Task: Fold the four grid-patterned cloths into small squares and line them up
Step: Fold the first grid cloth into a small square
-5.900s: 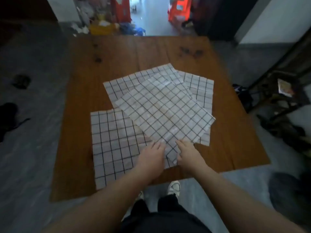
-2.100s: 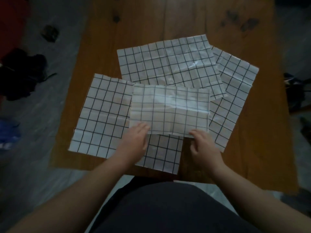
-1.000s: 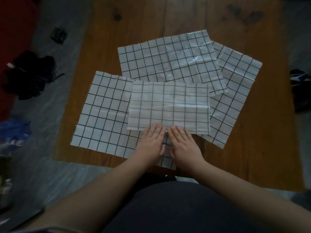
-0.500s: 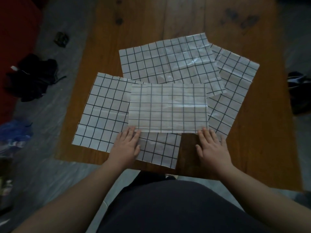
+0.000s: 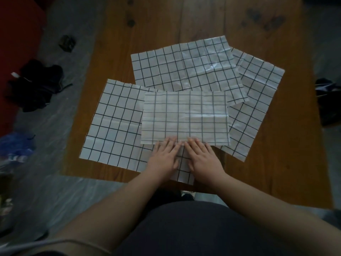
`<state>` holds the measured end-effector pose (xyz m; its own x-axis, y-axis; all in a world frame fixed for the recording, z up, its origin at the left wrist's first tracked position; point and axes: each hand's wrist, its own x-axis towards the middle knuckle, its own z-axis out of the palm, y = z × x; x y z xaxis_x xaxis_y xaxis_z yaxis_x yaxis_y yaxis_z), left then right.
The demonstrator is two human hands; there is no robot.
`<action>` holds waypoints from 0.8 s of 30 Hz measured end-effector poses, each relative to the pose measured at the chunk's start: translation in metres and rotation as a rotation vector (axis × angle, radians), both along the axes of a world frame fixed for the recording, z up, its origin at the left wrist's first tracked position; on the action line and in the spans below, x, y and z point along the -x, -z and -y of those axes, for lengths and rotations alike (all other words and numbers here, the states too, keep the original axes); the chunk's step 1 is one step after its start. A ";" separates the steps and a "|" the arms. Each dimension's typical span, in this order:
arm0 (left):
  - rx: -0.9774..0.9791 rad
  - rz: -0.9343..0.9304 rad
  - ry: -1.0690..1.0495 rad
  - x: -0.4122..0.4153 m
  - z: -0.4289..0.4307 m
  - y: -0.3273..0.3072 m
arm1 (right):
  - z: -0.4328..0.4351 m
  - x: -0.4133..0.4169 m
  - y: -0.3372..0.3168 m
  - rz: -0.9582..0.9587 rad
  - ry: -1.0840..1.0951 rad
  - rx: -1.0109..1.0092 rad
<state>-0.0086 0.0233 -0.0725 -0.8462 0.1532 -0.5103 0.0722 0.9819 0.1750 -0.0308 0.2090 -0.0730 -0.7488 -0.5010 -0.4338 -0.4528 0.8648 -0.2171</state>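
A white cloth with a black grid, folded in half into a rectangle (image 5: 184, 117), lies on top of the others at the middle of the wooden table (image 5: 286, 163). My left hand (image 5: 164, 157) and my right hand (image 5: 203, 157) lie flat side by side, fingertips pressing the middle of its near edge. Three unfolded grid cloths lie spread beneath and around it: one at the left (image 5: 114, 122), one behind (image 5: 184, 67), one at the right (image 5: 254, 100). Neither hand grips anything.
The table's near edge runs just below my hands. On the grey floor to the left lie a dark heap of clothing (image 5: 35, 85), a small dark object (image 5: 67, 42) and something blue (image 5: 14, 146). A dark bag (image 5: 328, 100) sits at the right.
Half a second ago my hands were apart at the folded cloth's two near corners. They have slid together to the middle of its near edge. The cloths have not moved.
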 end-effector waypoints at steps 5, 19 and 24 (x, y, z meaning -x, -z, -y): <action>0.007 -0.006 -0.008 -0.018 0.050 0.002 | -0.045 -0.003 0.000 -0.021 0.044 -0.022; -0.123 -0.261 -0.112 -0.005 0.042 -0.021 | -0.044 0.019 -0.018 -0.142 0.225 0.140; -0.258 -0.322 -0.090 0.029 0.002 -0.020 | -0.010 0.039 -0.010 -0.135 0.136 0.144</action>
<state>-0.0379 0.0211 -0.0523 -0.9720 0.1600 -0.1722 0.0797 0.9136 0.3987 -0.0699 0.2192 -0.0628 -0.8598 -0.4413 -0.2569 -0.3677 0.8842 -0.2882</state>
